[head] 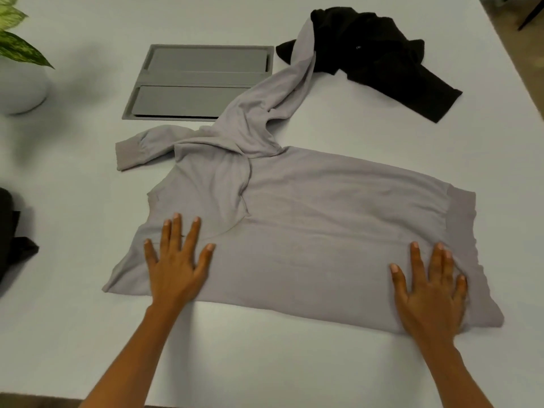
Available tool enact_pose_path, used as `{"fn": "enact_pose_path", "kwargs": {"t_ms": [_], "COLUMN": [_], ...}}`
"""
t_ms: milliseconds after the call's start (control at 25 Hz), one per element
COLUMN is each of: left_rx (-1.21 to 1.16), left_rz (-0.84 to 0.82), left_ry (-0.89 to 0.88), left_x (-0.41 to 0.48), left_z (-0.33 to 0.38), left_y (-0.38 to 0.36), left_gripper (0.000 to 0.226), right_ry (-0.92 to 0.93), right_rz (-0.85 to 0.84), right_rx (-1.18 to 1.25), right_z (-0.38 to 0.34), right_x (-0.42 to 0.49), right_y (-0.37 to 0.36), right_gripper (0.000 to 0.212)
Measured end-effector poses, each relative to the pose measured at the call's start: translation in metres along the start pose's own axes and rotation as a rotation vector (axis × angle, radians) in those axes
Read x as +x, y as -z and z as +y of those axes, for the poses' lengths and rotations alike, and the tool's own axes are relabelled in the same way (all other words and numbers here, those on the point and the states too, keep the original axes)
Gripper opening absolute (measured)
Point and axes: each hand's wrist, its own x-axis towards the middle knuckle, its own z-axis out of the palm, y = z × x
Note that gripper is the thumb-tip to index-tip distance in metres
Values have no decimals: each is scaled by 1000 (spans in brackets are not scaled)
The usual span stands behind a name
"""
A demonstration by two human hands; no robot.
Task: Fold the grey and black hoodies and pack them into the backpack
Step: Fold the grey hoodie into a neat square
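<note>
A white table carries everything, with a grey hatch set into it and a potted plant at the far left. The grey hoodie lies spread sideways near the front edge, one sleeve trailing away onto the crumpled black hoodie beyond. The left hand and right hand both press flat on the cloth, fingers straight and spread, so neither grip closes on anything. This looks like smoothing the body before the sleeves get folded in. A dark thing at the left edge may be the backpack; I cannot tell.
</note>
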Motion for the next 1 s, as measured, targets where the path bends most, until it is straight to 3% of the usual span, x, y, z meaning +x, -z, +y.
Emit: {"fn": "enact_pose_path", "kwargs": {"t_ms": [280,640,760,1000], "left_rx": [-175,-145,-150,-79], "left_rz": [60,67,101,7], "left_ry": [9,-33,-81,-222], "left_x": [5,7,20,47], "left_z": [-70,-71,-50,-33], "left_y": [13,15,15,-1], "left_gripper": [65,75,79,72], "right_ry": [-19,-91,-77,360], "right_rz": [28,41,118,85], "right_rx": [22,14,140,441], "right_z": [-1,-23,-91,-308], "right_x": [-1,2,21,77], "right_y": [0,2,15,20], "right_gripper": [70,72,68,47]}}
